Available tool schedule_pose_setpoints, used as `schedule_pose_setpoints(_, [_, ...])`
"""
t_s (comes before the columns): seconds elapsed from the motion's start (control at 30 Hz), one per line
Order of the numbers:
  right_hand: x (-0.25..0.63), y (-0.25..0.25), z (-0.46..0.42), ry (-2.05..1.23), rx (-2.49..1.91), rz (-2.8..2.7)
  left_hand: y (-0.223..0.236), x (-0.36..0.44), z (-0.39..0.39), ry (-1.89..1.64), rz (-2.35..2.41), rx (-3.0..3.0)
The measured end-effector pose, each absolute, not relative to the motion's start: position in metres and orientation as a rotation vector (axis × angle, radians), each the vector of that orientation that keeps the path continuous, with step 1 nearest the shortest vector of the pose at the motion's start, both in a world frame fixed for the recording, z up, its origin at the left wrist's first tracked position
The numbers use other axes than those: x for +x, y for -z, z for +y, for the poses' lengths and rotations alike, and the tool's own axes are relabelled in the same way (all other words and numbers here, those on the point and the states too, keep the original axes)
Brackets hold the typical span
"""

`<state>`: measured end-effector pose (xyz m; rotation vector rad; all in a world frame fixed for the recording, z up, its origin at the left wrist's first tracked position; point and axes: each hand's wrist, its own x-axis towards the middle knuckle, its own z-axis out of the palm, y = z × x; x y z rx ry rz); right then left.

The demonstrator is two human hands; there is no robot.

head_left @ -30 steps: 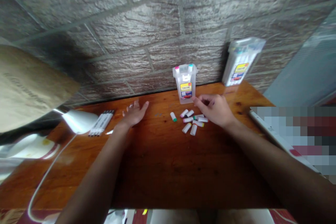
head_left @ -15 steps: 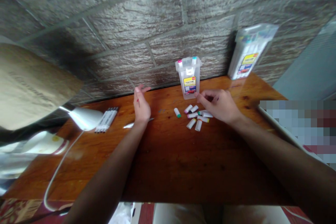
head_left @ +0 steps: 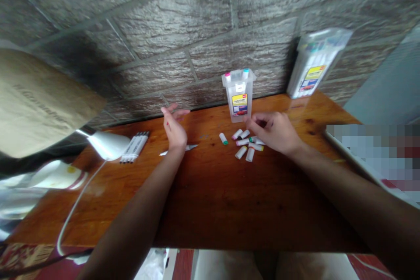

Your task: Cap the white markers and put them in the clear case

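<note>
My left hand [head_left: 175, 129] is raised on its edge with its fingers spread, holding nothing. Behind its wrist lies a slim white pen-like tool [head_left: 192, 147] with a pointed tip, partly hidden. My right hand [head_left: 274, 129] has its thumb and fingers drawn together beside the lower right corner of a clear marker case [head_left: 239, 96]. Whatever is between those fingers is hidden, and I cannot tell whether they touch the case. Two markers, one pink-ended [head_left: 227, 77] and one blue-ended [head_left: 246, 73], stand in the case. Several short white marker caps [head_left: 243, 142] lie loosely below my right hand.
A second, fuller marker case [head_left: 315, 68] leans at the back right near the stone wall [head_left: 157, 22]. At left are a row of black-ended white markers [head_left: 134, 147], a white lamp-like cone [head_left: 109, 145], a paper cup [head_left: 59, 175] and a brown paper bag [head_left: 42, 100].
The left hand's fingers have spread and tipped to the left, showing more of the pen-like tool. The right hand stays almost still by the case. The whole view has shifted slightly.
</note>
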<state>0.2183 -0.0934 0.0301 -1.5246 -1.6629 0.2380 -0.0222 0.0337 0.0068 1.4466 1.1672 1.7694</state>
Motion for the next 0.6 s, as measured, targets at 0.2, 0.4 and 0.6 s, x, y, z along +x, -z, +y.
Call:
schedule_pose_setpoints(0.2, [0.21,-0.034,-0.096,-0.307,-1.523,-1.672,-0.009,0.008,0.011,-1.645,0.843,1.324])
schedule_pose_setpoints(0.4, [0.214,-0.032,-0.096,-0.228,-1.546,-1.686,-0.012,0.004,0.005,-1.647,0.85,1.5])
schedule_pose_setpoints(0.6, [0.209,-0.029,-0.096,-0.341,-1.55,-1.689,-0.008,0.002,0.007,-1.583,0.885,1.596])
